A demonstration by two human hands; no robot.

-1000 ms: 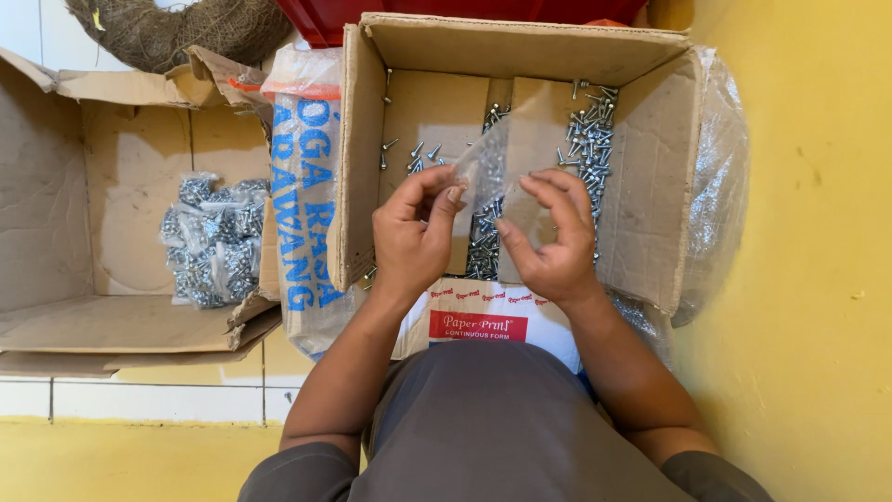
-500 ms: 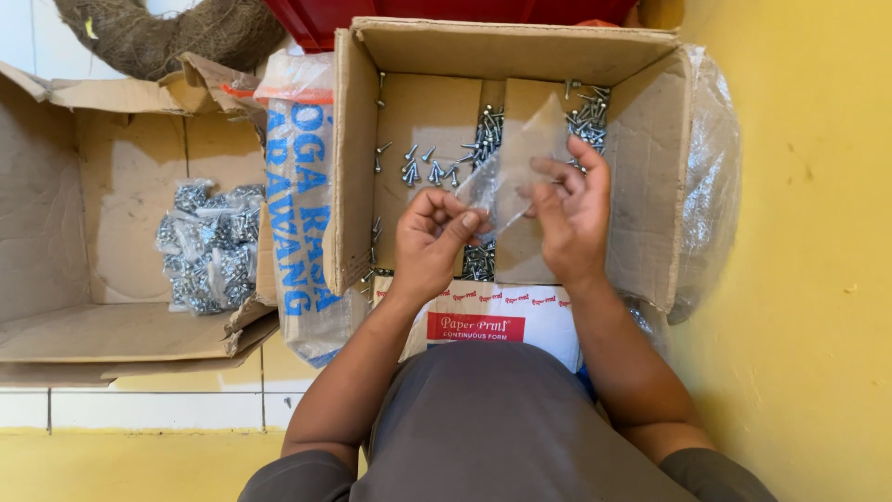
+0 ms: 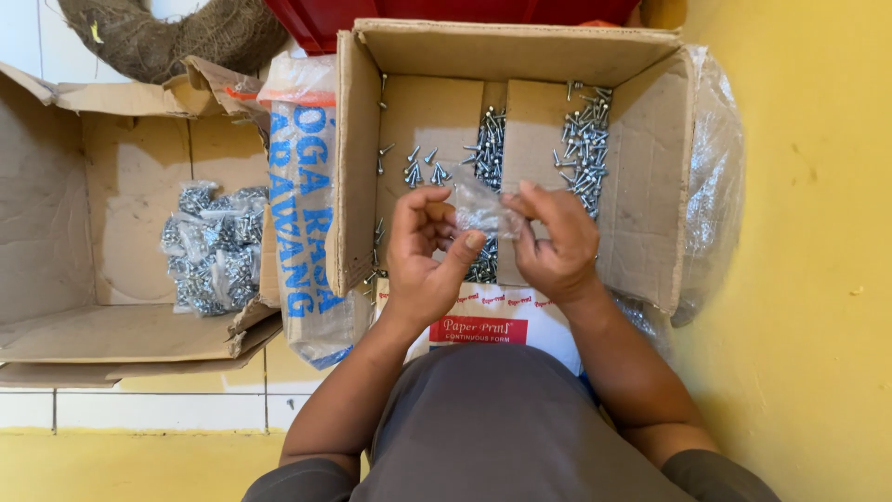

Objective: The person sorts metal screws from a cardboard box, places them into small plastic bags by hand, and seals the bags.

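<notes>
Cardboard dominates here: a large open brown cardboard box (image 3: 641, 186) sits on the floor in front of the seated person, its bottom strewn with small silver screws (image 3: 583, 149), thickest toward the far right and along the middle seam. To the left lies a second, flatter open cardboard box (image 3: 111, 325) holding a heap of small filled clear bags of screws (image 3: 212, 246). Between the two boxes stands a white plastic sack with blue lettering (image 3: 302, 214).

Over the near part of the big box, the left hand (image 3: 423, 256) and the right hand (image 3: 557, 242) both pinch a small clear plastic bag (image 3: 478, 209), fingers closed on its edges, one hand at each side. The bag looks empty or nearly so; I cannot tell for sure.

To my eye the mouth is being worked open. It would go best by rubbing the two film layers apart with the thumbs, keeping the bag above the box so strays drop back in.
</notes>
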